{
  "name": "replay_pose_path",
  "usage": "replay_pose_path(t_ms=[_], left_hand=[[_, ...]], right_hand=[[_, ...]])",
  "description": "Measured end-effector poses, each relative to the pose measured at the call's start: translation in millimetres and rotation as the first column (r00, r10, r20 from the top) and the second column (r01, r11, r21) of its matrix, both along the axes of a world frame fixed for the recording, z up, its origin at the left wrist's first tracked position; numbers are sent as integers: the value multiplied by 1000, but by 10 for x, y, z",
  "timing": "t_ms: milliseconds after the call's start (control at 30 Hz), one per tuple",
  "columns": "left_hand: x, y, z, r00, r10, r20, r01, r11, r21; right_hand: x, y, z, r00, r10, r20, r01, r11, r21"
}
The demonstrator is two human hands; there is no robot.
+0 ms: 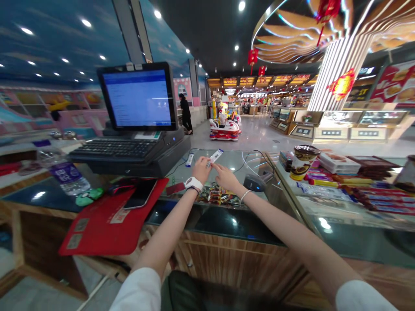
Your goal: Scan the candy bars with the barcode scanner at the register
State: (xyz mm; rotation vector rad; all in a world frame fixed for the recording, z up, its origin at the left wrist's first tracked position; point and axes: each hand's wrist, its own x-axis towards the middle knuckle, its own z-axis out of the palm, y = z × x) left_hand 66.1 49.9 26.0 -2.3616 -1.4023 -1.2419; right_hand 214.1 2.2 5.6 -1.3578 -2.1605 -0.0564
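Observation:
A small white packet with blue ends (pixel 216 155) is at the fingertips of both hands, over the glass counter. My left hand (pixel 201 169), with a white watch on its wrist, has its fingers closed on the packet's near end. Just right of it, my right hand (pixel 225 176) reaches toward the same end with its index finger extended; its other fingers are curled. A similar small packet (pixel 189 160) lies on the glass to the left. Wrapped items (pixel 220 195) show beneath my wrists.
A monitor (pixel 139 97) and keyboard (pixel 115 147) stand at the left. Nearer are a water bottle (pixel 69 172), red mat (pixel 110 231) and phone (pixel 141 193). A scanner (pixel 256 183) lies right of my hands; a cup (pixel 303 162) and snacks stand farther right. A person (pixel 185 113) is beyond.

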Motion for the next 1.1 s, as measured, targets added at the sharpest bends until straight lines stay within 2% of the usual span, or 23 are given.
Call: replay_pose_path(t_ms=[100, 233, 433, 533, 633, 700, 800, 900, 1000, 1100], left_hand=[[-165, 127, -36, 997, 25, 71, -21, 998, -56], [-334, 243, -84, 996, 48, 75, -33, 982, -187], [-519, 353, -143, 995, 95, -12, -91, 896, -435], [-605, 415, -156, 985, 151, -82, -172, 849, -500], [-675, 491, -181, 949, 239, -205, -307, 845, -438], [-704, 544, -214, 924, 247, -291, -352, 845, -402], [-724, 609, -272, 896, 218, -387, -376, 835, -401], [-745, 645, -303, 890, 191, -415, -378, 818, -433], [-785, 659, -289, 907, 180, -381, -352, 819, -452], [-825, 670, -254, 919, 194, -344, -343, 823, -453]], right_hand=[[-312, 273, -64, 995, 21, -95, -27, 997, -67], [-631, 609, -107, 984, 26, -175, -51, 989, -139], [-804, 865, -198, 996, -80, -35, 67, 958, -277], [-772, 916, -248, 996, -89, -4, 84, 952, -294], [-716, 944, -267, 994, -104, 16, 104, 949, -299], [-692, 932, -265, 993, -112, 28, 116, 956, -270], [-709, 848, -262, 994, -86, 64, 97, 977, -190], [-783, 730, -276, 993, -42, 109, 60, 985, -165], [-858, 681, -298, 991, -31, 131, 59, 975, -215], [-907, 755, -303, 992, -38, 125, 73, 953, -295]])
